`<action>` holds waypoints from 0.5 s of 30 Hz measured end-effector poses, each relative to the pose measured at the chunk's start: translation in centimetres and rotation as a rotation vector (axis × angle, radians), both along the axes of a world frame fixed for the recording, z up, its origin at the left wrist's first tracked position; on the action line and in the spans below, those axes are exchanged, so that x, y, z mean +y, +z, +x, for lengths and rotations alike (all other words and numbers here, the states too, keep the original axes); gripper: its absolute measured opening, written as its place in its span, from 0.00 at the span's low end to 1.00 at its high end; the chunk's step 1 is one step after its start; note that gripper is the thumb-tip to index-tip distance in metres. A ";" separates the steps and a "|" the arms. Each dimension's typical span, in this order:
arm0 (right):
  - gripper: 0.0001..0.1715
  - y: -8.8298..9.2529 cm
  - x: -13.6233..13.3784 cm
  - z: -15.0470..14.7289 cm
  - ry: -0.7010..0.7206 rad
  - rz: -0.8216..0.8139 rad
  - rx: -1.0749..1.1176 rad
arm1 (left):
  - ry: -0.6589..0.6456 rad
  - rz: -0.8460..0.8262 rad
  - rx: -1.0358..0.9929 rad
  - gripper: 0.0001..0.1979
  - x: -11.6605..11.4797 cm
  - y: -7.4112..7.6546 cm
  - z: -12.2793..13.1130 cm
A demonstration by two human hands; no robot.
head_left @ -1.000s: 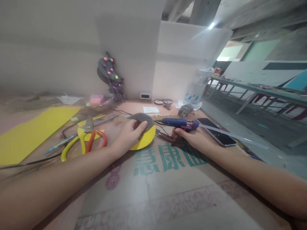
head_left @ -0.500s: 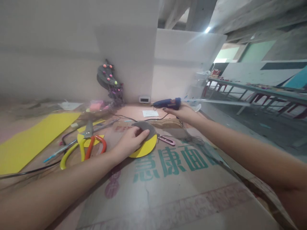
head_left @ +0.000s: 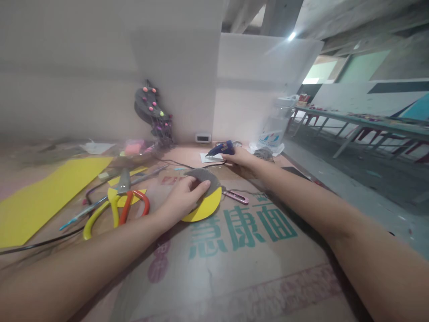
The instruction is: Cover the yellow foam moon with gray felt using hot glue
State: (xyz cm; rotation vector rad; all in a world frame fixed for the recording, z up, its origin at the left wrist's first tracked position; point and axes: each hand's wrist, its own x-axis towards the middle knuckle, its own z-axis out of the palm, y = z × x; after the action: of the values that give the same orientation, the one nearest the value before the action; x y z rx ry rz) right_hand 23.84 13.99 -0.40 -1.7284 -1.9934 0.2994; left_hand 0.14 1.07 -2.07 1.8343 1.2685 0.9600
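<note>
My left hand (head_left: 182,197) rests on a disc made of a grey piece (head_left: 204,175) over a yellow piece (head_left: 206,208), its thumb and fingers pressing on the grey part. The disc lies on a printed cardboard sheet (head_left: 234,277). Farther back, my right hand (head_left: 239,158) is closed round a dark blue glue gun (head_left: 221,148), whose tip points left over a small white card (head_left: 207,158). A pink cutter (head_left: 237,197) lies just right of the disc.
Scissors with yellow and red handles (head_left: 125,201), a blue-tipped pen (head_left: 78,217) and a large yellow sheet (head_left: 50,197) lie left. Behind stand a grey crescent decorated with beads (head_left: 147,105), a small display (head_left: 203,138) and a clear jug (head_left: 276,120).
My right hand has brought the glue gun left and slightly nearer, with its tip now lower over the white card. My left hand has stayed on the disc.
</note>
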 end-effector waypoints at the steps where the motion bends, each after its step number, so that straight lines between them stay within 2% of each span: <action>1: 0.22 0.3 -0.6 0.3 -0.001 0.015 -0.025 | 0.002 0.000 -0.002 0.19 0.0 -0.1 0.0; 5: 0.26 1.8 -5.0 0.9 -0.009 0.161 -0.096 | -0.006 0.019 -0.019 0.19 0.0 -0.2 0.0; 8: 0.18 2.7 -9.5 0.1 0.065 0.208 -0.073 | -0.007 0.049 0.015 0.19 -0.1 0.0 0.0; 9: 0.17 2.7 -11.0 -0.4 0.111 0.201 0.039 | -0.007 0.058 0.031 0.19 -0.2 0.1 0.1; 11: 0.18 2.5 -13.6 -1.5 0.216 0.066 0.304 | -0.021 0.068 0.045 0.19 -0.3 0.2 0.1; 12: 0.20 2.3 -14.6 -2.1 0.246 -0.053 0.434 | -0.039 0.069 0.042 0.19 -0.4 0.3 0.1; 15: 0.30 1.2 -16.1 -3.4 0.319 -0.300 0.657 | -0.093 0.070 0.017 0.18 -0.5 0.3 0.0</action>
State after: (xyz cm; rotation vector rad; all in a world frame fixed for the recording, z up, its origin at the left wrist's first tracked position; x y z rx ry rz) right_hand 20.42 -2.08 0.76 -1.2205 -1.7589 1.1595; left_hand 0.16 0.61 -1.72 1.9413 1.1628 0.9503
